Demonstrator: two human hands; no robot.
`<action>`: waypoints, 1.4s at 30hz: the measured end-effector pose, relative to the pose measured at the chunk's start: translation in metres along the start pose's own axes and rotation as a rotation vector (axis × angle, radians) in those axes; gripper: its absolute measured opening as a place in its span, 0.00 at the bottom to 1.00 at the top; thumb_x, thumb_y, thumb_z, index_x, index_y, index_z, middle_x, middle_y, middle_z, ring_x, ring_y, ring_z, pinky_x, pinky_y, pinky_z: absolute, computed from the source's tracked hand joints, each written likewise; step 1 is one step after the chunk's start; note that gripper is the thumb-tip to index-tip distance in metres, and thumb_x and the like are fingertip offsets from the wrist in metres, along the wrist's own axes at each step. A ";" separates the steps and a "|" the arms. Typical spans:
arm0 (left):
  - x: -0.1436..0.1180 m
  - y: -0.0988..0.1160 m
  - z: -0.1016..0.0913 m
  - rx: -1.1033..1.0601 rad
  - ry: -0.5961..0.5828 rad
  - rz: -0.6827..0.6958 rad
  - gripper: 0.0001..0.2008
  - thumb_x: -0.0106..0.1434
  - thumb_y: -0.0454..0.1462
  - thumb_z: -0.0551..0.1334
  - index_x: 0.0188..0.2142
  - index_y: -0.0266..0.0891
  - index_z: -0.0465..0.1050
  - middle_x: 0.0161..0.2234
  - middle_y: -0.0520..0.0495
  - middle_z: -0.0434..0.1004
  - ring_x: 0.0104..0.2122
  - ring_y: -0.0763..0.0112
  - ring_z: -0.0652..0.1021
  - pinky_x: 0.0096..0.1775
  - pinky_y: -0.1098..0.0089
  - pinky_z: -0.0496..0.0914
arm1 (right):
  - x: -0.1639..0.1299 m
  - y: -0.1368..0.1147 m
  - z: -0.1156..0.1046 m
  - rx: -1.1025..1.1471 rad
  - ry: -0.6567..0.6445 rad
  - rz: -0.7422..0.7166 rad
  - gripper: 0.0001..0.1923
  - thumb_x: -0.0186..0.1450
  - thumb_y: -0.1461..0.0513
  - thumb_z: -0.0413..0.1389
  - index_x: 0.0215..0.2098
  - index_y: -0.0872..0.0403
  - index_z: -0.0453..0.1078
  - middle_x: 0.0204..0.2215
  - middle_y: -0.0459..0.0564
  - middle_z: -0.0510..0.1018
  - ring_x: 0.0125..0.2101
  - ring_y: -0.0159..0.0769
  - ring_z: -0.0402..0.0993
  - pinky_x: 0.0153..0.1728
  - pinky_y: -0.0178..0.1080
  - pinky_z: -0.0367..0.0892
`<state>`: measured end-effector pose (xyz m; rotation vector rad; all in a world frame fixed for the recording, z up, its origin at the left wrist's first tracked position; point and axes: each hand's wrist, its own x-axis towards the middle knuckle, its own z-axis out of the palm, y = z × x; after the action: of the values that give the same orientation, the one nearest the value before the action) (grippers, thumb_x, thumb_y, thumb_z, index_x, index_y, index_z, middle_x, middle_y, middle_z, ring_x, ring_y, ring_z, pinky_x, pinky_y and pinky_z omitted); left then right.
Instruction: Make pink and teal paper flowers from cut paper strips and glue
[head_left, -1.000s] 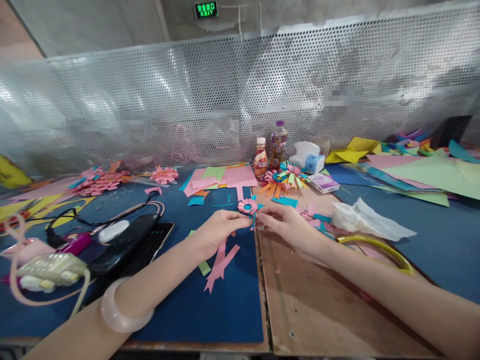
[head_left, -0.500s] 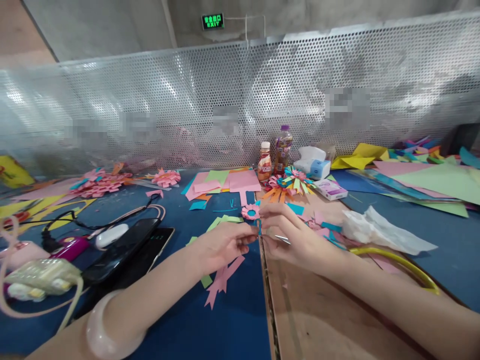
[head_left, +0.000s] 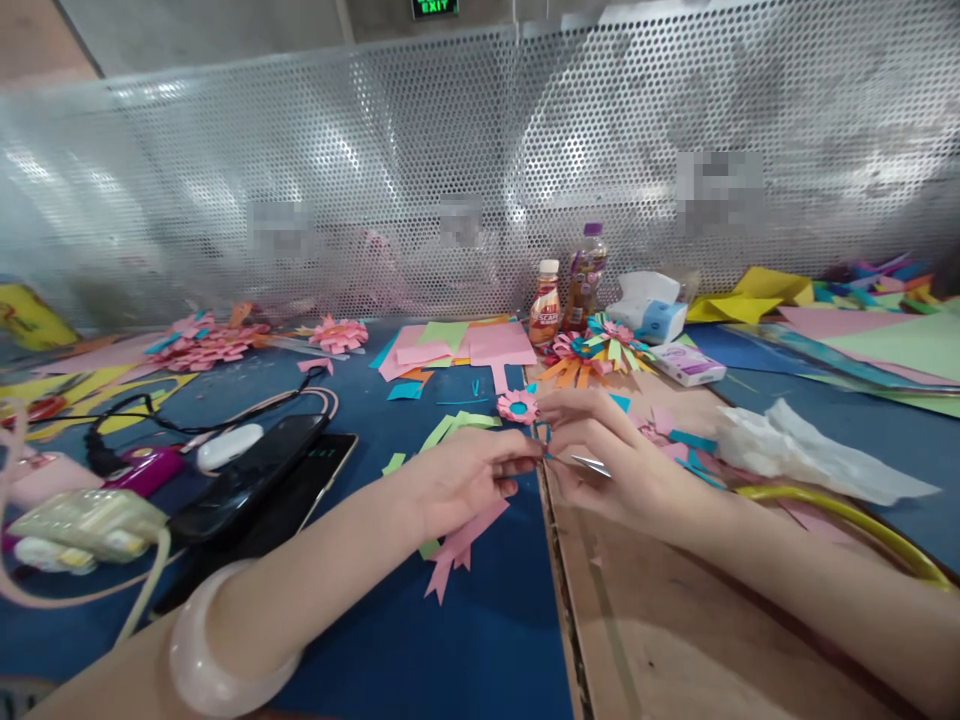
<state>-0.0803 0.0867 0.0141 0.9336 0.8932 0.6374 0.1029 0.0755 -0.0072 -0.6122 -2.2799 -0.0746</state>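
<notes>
Between my fingertips is a narrow blue paper strip (head_left: 543,434), bent into a small loop. My left hand (head_left: 469,480) pinches it from the left, thumb and forefinger closed. From the right, my right hand (head_left: 611,455) meets it with closed fingertips; a slim silver metal tool (head_left: 591,465) lies against its palm side, mostly hidden by the fingers. Just behind the fingertips lies a pink paper flower (head_left: 517,405) with a blue centre. Pink paper strips with notched ends (head_left: 454,560) and green paper strips (head_left: 450,428) lie under and behind my left hand.
Phones (head_left: 251,480), cables and chargers (head_left: 79,520) crowd the left. At the back stand two drink bottles (head_left: 546,305), a tissue pack (head_left: 651,305) and finished paper flowers (head_left: 600,345). Crumpled tissue (head_left: 817,455) and a yellow hoop (head_left: 847,515) lie right. A perforated metal screen (head_left: 450,160) stands behind.
The view has tipped down slightly, so the scene sits higher and further right. The blue strip between my fingertips now shows as a bent loop; both hands stay together.
</notes>
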 end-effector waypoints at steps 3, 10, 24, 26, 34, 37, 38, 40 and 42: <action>-0.001 0.000 -0.001 -0.009 -0.015 0.005 0.08 0.47 0.33 0.66 0.30 0.36 0.73 0.31 0.51 0.72 0.34 0.74 0.70 0.34 0.72 0.59 | 0.000 0.000 0.000 -0.015 0.003 0.002 0.12 0.59 0.71 0.51 0.39 0.53 0.60 0.49 0.57 0.62 0.50 0.41 0.64 0.48 0.45 0.67; -0.003 0.002 0.000 -0.013 -0.001 0.008 0.07 0.48 0.33 0.66 0.29 0.36 0.73 0.29 0.50 0.72 0.33 0.73 0.69 0.33 0.72 0.58 | 0.001 -0.001 -0.001 -0.020 -0.009 0.015 0.12 0.59 0.71 0.51 0.39 0.53 0.60 0.50 0.56 0.62 0.48 0.39 0.66 0.47 0.44 0.67; 0.001 -0.001 -0.001 -0.013 -0.008 0.008 0.07 0.48 0.33 0.66 0.29 0.36 0.72 0.29 0.52 0.70 0.33 0.75 0.70 0.34 0.71 0.58 | 0.002 -0.002 -0.002 -0.035 0.004 0.009 0.12 0.58 0.72 0.51 0.38 0.53 0.60 0.49 0.55 0.63 0.47 0.38 0.65 0.46 0.43 0.67; 0.001 -0.001 -0.001 -0.011 -0.018 0.014 0.07 0.48 0.33 0.66 0.29 0.36 0.72 0.29 0.51 0.71 0.33 0.74 0.70 0.34 0.71 0.58 | 0.002 -0.002 -0.002 -0.035 -0.001 0.010 0.12 0.58 0.72 0.52 0.38 0.53 0.60 0.49 0.55 0.62 0.47 0.38 0.65 0.46 0.43 0.66; 0.003 -0.003 -0.004 0.003 -0.042 0.036 0.09 0.48 0.35 0.66 0.30 0.36 0.72 0.30 0.50 0.71 0.33 0.74 0.70 0.34 0.71 0.58 | 0.001 -0.003 -0.003 -0.026 -0.009 0.015 0.11 0.58 0.72 0.51 0.37 0.53 0.59 0.49 0.56 0.62 0.47 0.37 0.65 0.45 0.42 0.66; 0.003 -0.003 -0.003 0.009 -0.051 0.044 0.09 0.48 0.35 0.66 0.30 0.36 0.72 0.30 0.51 0.70 0.33 0.74 0.69 0.33 0.71 0.58 | 0.002 -0.003 -0.002 -0.013 -0.008 0.016 0.12 0.57 0.72 0.51 0.37 0.54 0.60 0.49 0.56 0.62 0.47 0.37 0.65 0.45 0.42 0.66; 0.003 -0.003 -0.003 0.011 -0.045 0.040 0.09 0.48 0.35 0.66 0.30 0.36 0.72 0.30 0.51 0.70 0.32 0.74 0.69 0.33 0.71 0.58 | 0.002 -0.003 -0.002 -0.009 -0.005 0.015 0.12 0.57 0.72 0.51 0.37 0.54 0.60 0.49 0.56 0.62 0.47 0.38 0.65 0.45 0.42 0.66; 0.002 -0.003 -0.002 0.016 -0.031 0.031 0.08 0.48 0.35 0.66 0.30 0.36 0.72 0.29 0.51 0.70 0.32 0.74 0.69 0.32 0.71 0.58 | 0.002 -0.003 -0.002 -0.006 0.002 0.013 0.12 0.57 0.72 0.51 0.38 0.54 0.60 0.49 0.56 0.62 0.47 0.38 0.65 0.45 0.42 0.67; 0.002 -0.003 -0.002 0.019 -0.025 0.026 0.07 0.48 0.34 0.65 0.29 0.36 0.73 0.29 0.51 0.71 0.32 0.74 0.69 0.32 0.71 0.58 | 0.002 -0.002 -0.002 -0.008 0.001 0.014 0.12 0.57 0.72 0.51 0.38 0.53 0.60 0.48 0.56 0.63 0.48 0.39 0.64 0.45 0.43 0.67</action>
<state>-0.0807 0.0877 0.0106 0.9698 0.8673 0.6392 0.1018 0.0740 -0.0038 -0.6323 -2.2750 -0.0767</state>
